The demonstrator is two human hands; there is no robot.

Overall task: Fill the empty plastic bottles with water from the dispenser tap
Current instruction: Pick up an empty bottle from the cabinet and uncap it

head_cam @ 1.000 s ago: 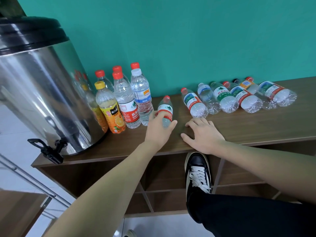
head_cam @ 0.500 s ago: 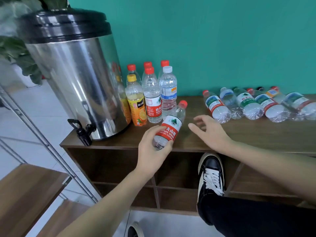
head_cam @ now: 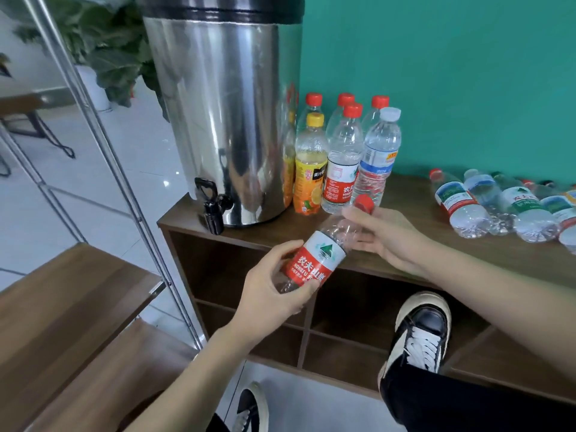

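Red cap (head_cam: 364,203) pinched by right hand (head_cam: 386,235); left hand (head_cam: 274,294) clamped round bottle (head_cam: 314,260). Best steadied, untwisted, then carried to tap (head_cam: 212,207).

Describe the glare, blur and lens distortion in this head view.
Head view: bright vertical glare streaks run down the steel dispenser; wide-angle bending curves the metal pole and slants the shelf top; the lying bottles at the right edge look soft, while the held bottle label reads sharply.
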